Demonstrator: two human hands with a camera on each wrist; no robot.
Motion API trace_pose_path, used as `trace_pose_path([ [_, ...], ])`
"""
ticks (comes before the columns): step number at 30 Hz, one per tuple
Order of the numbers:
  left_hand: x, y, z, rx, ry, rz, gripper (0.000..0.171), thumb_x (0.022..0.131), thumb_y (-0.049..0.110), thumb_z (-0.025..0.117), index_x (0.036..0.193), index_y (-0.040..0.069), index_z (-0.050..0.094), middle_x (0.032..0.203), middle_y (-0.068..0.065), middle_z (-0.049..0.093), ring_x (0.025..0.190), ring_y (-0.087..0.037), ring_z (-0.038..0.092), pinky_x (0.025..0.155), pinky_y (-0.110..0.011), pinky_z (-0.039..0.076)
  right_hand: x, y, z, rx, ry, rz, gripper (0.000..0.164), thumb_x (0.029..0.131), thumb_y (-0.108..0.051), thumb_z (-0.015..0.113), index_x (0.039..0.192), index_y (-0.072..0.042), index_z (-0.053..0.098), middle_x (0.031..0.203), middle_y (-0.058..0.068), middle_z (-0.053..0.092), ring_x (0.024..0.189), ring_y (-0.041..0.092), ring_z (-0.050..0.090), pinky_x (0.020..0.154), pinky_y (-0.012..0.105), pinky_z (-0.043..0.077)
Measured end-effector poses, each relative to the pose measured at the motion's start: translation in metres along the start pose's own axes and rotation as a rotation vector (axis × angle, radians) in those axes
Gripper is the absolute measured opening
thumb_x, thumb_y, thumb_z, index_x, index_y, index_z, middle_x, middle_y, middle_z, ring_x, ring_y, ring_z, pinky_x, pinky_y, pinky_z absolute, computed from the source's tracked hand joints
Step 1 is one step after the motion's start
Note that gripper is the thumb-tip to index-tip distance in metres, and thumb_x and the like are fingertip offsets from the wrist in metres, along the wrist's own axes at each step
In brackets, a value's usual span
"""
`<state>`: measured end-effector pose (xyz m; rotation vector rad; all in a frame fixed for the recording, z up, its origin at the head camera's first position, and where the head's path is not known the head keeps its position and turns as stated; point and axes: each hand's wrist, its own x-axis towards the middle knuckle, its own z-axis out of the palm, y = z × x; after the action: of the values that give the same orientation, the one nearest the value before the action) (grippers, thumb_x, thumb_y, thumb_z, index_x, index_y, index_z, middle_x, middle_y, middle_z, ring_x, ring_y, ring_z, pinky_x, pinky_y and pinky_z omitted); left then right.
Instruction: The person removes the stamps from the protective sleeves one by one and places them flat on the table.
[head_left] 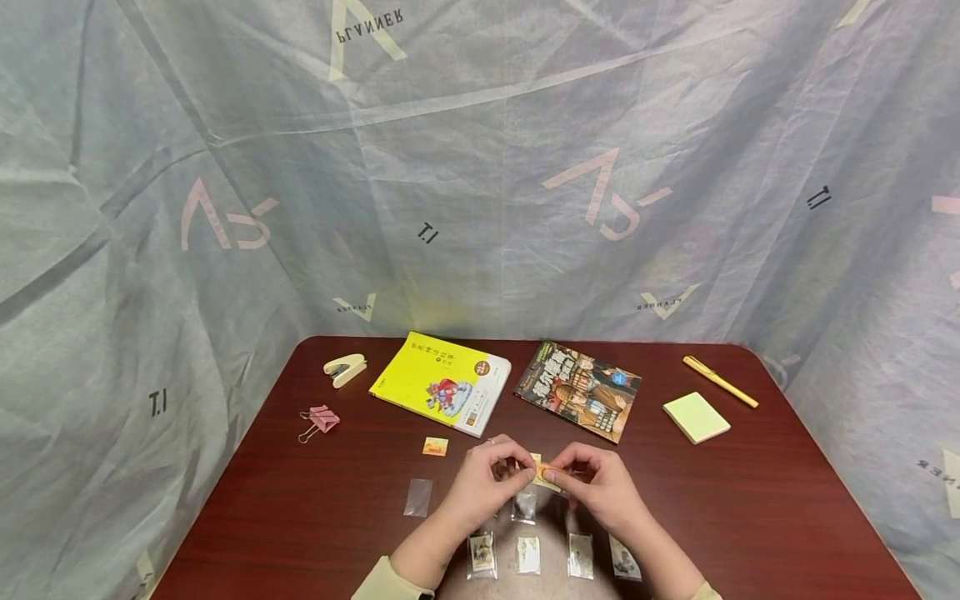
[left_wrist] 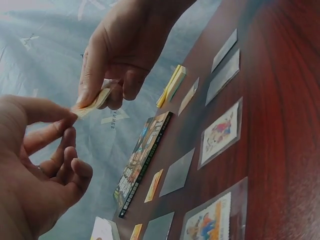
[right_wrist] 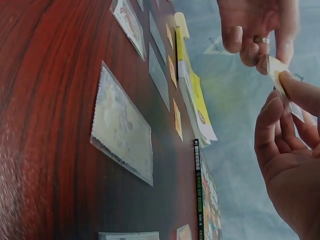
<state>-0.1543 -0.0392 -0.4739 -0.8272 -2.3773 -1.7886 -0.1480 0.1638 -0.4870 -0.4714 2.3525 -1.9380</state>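
Small rectangular orange-and-cream paper stamp [left_wrist: 92, 106] was up off the table, pinched between two hands at mid-desk. Left hand [head_left: 483, 479] had thumb and forefinger closed on one end, the other fingers loosely bent. Right hand [head_left: 600, 483] gripped the opposite end, thumb pressed on its face. Clear plastic seemed to show by the right fingers; could not tell whether the stamp was partly inside a sleeve.

Handling, my judgement: nearly weightless, thin, bendable, prone to creases and torn perforations. Best held lightly by the edges with dry fingertips; any plastic about it would likely be slippery.

Directions from the stamp, twelve away from the person. At six, just beneath the hands, a clear plastic sleeve [head_left: 524, 510]. Further down, between five and seven, a row of four sleeved paper stamps [head_left: 528, 554]. At nine, a loose orange stamp [head_left: 435, 447]; toward eight, a flat transparent sleeve [head_left: 417, 497].

Further out: yellow paperback book [head_left: 427, 375] at ten to eleven, dark illustrated book [head_left: 577, 392] at one, pale-green square note pad [head_left: 696, 417] between two and three, pink metal binder clip [head_left: 322, 418] between nine and ten.
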Motion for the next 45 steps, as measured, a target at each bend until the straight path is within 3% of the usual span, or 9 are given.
trace_pose_path([
  [4,0.001,-0.017,0.006,0.000,-0.028,-0.096,0.007,0.081,0.009,0.071,0.086,0.008,0.067,0.083,-0.008,0.062,0.068,-0.010,0.055,0.058,-0.024,0.048,-0.001,-0.010,0.002,-0.019,0.020,0.023,0.012,0.081,-0.011,0.072,0.083,-0.001,0.065,0.076,0.016,0.065,0.046,0.029,0.053,0.043,0.039,0.048],
  [9,0.001,-0.030,0.010,0.035,-0.031,-0.103,0.006,0.080,0.014,0.073,0.084,0.012,0.068,0.081,-0.002,0.063,0.068,-0.008,0.055,0.059,-0.024,0.049,-0.001,-0.009,0.003,-0.026,0.012,0.007,0.011,0.082,-0.011,0.071,0.085,-0.002,0.066,0.076,0.017,0.065,0.046,0.030,0.053,0.043,0.037,0.048],
  [14,0.002,-0.033,0.008,0.017,-0.024,-0.104,0.007,0.080,0.015,0.073,0.083,0.012,0.067,0.080,0.000,0.063,0.068,-0.009,0.056,0.060,-0.025,0.050,-0.002,-0.008,0.001,-0.045,0.009,0.020,0.010,0.085,-0.012,0.068,0.086,-0.002,0.066,0.072,0.018,0.063,0.051,0.032,0.054,0.046,0.039,0.049],
  [19,0.003,-0.033,0.006,0.003,-0.022,-0.138,0.007,0.080,0.016,0.073,0.082,0.013,0.067,0.081,0.002,0.065,0.067,-0.011,0.056,0.061,-0.024,0.049,-0.005,-0.010,-0.001,-0.081,0.017,0.035,0.009,0.086,-0.012,0.067,0.085,-0.003,0.066,0.072,0.016,0.063,0.051,0.021,0.055,0.049,0.037,0.049],
  [24,0.004,-0.032,0.006,0.004,-0.019,-0.169,0.006,0.082,0.019,0.071,0.082,0.015,0.067,0.082,0.002,0.066,0.066,-0.011,0.055,0.060,-0.022,0.047,-0.007,-0.010,-0.003,-0.087,0.010,0.059,0.008,0.086,-0.012,0.066,0.086,-0.004,0.066,0.069,0.018,0.060,0.049,0.020,0.056,0.048,0.033,0.049],
  [31,0.006,-0.033,0.005,-0.021,0.020,-0.209,0.006,0.085,0.018,0.068,0.084,0.013,0.066,0.084,-0.002,0.066,0.071,-0.017,0.055,0.063,-0.026,0.045,-0.008,0.012,-0.007,-0.147,0.040,0.109,0.011,0.085,-0.018,0.069,0.086,-0.008,0.067,0.073,0.014,0.064,0.053,0.024,0.058,0.049,0.035,0.051],
  [38,0.018,-0.038,0.002,0.144,0.067,-0.223,0.005,0.088,0.016,0.065,0.083,0.016,0.063,0.076,0.003,0.061,0.071,-0.011,0.055,0.064,-0.022,0.044,-0.014,0.030,-0.008,-0.245,0.177,0.170,0.014,0.080,-0.012,0.074,0.088,-0.016,0.064,0.070,0.002,0.062,0.056,0.013,0.055,0.049,0.026,0.046],
  [45,0.048,-0.047,0.010,0.330,-0.015,-0.212,0.004,0.088,0.020,0.065,0.084,0.020,0.066,0.074,0.010,0.062,0.064,-0.003,0.053,0.059,-0.020,0.044,-0.024,0.037,0.006,-0.555,0.309,0.311,0.012,0.076,-0.016,0.075,0.076,-0.022,0.065,0.064,-0.010,0.060,0.055,0.005,0.053,0.052,0.022,0.043],
])
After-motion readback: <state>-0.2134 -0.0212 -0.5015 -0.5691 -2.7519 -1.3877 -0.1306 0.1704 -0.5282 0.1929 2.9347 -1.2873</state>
